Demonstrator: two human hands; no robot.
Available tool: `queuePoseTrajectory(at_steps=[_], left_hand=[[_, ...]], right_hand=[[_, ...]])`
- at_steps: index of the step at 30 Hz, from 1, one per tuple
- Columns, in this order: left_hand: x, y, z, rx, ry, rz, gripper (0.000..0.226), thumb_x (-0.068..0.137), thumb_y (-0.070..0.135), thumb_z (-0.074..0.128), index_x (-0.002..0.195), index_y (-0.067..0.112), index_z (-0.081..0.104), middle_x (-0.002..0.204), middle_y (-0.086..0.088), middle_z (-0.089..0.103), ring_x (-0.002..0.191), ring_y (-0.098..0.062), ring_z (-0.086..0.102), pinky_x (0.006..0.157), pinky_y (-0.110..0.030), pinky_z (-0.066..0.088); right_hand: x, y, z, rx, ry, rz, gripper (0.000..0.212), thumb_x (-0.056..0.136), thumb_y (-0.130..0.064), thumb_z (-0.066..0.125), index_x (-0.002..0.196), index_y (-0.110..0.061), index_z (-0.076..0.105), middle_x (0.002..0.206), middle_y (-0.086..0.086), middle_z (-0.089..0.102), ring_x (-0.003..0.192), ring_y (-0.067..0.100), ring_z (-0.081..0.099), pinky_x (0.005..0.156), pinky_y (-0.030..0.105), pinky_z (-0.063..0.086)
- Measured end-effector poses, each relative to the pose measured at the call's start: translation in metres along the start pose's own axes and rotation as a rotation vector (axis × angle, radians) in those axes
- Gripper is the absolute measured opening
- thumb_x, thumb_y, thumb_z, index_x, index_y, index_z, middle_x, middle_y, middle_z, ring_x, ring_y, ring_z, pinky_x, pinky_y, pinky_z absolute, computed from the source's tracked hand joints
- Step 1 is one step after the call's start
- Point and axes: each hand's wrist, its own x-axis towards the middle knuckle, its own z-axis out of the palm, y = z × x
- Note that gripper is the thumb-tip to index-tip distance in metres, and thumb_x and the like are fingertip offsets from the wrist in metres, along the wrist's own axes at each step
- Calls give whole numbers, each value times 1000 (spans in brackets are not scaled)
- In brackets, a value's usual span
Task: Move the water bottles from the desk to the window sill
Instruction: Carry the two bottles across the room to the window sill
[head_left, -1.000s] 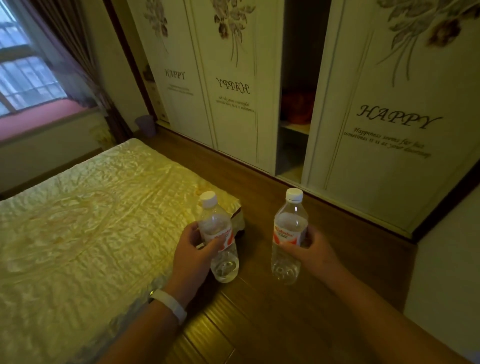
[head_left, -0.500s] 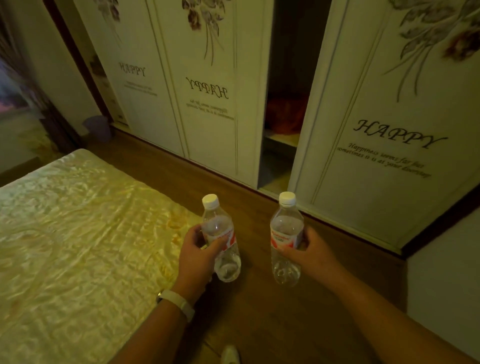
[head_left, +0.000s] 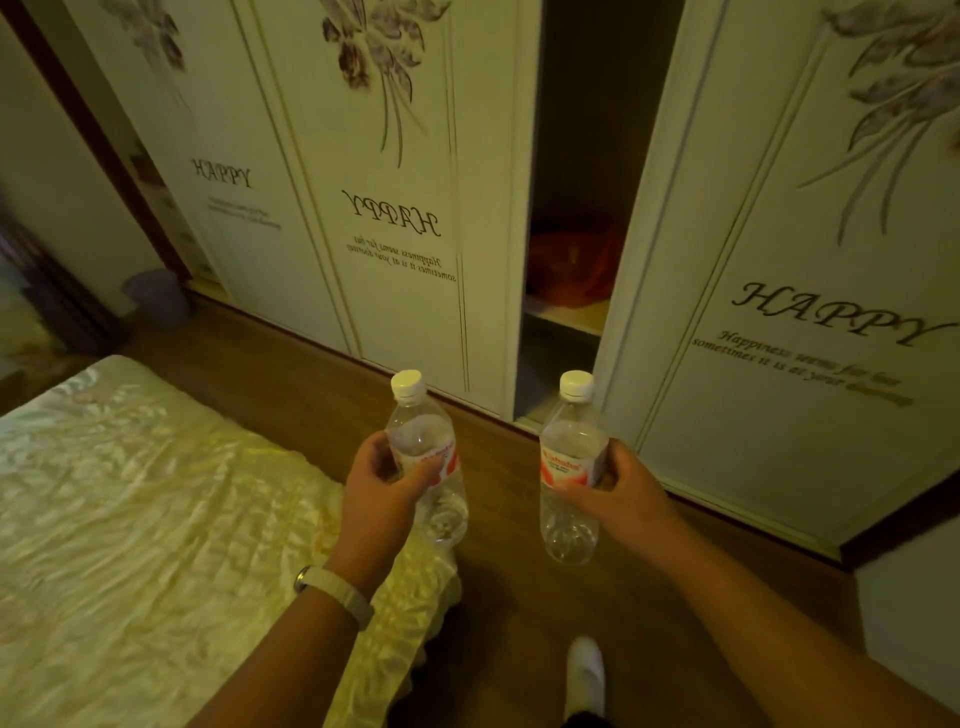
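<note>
I carry two clear plastic water bottles with white caps and red-and-white labels, both held upright in front of me above the wooden floor. My left hand (head_left: 382, 488) grips the left bottle (head_left: 423, 447) around its label; a white band sits on that wrist. My right hand (head_left: 621, 483) grips the right bottle (head_left: 569, 457) at its label. The two bottles are apart, roughly a hand's width between them. Neither the desk nor the window sill is in view.
A bed with a shiny yellow cover (head_left: 156, 519) fills the lower left, its corner just under my left hand. White wardrobe doors (head_left: 405, 208) with flower prints stand ahead, one gap (head_left: 576, 260) open onto shelves. A small purple bin (head_left: 156, 293) stands at the far left. My foot in a white sock (head_left: 584, 675) is on the wooden floor (head_left: 519, 597).
The view has swung right and closer to the wardrobe; the window at the left has left the frame. Both hands keep their bottles in the same grip. A foot has come into view.
</note>
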Motion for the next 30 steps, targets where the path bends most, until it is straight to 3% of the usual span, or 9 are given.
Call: queuePoseTrajectory(at_steps=[4, 7, 14, 18, 22, 26, 30], left_hand=[[59, -6, 28, 25, 36, -11, 37, 79, 11, 79, 105, 32, 63, 107, 0, 72, 98, -17, 70, 80, -36, 58], [111, -4, 58, 28, 85, -9, 38, 80, 11, 78, 104, 34, 61, 107, 4, 71, 96, -12, 70, 79, -31, 57], [222, 13, 116, 97, 133, -31, 41, 78, 20, 81, 108, 37, 59, 111, 5, 70, 104, -15, 67, 88, -38, 55], [266, 18, 121, 110, 197, -28, 48, 71, 28, 83, 113, 33, 60, 113, 4, 71, 105, -14, 68, 89, -37, 55], [302, 18, 108, 95, 308, -43, 42, 79, 12, 79, 112, 31, 60, 114, -1, 71, 105, -18, 68, 90, -39, 55], [340, 9, 79, 79, 407, -62, 41, 79, 10, 78, 113, 25, 61, 112, -3, 71, 103, -20, 69, 86, -38, 56], [391, -9, 44, 65, 468, -83, 46, 79, 13, 79, 120, 18, 60, 114, -4, 71, 103, -20, 69, 87, -39, 57]], right_hand=[[80, -1, -15, -18, 19, 33, 63, 79, -33, 78, 133, -27, 46, 126, -7, 56, 121, 22, 55, 95, 40, 50], [153, -15, -33, -14, 4, 9, 68, 81, -36, 76, 139, -24, 44, 135, 0, 56, 123, 26, 55, 100, 47, 49], [292, -55, -74, -9, -190, -43, 52, 81, -31, 77, 122, -35, 46, 116, -9, 56, 107, 11, 54, 90, 33, 47], [352, -71, -77, -16, -234, -60, 59, 78, -32, 79, 128, -32, 47, 122, -5, 57, 119, 19, 55, 98, 40, 49], [395, -91, -59, -23, -298, -63, 60, 80, -27, 78, 133, -24, 48, 118, -4, 57, 115, 19, 56, 90, 34, 50], [445, -109, -23, -41, -359, -55, 56, 80, -25, 78, 129, -25, 50, 113, -7, 58, 110, 17, 56, 93, 42, 54], [498, -125, 27, -76, -412, -93, 53, 80, -26, 79, 126, -24, 53, 114, -8, 62, 104, 12, 60, 82, 29, 54]])
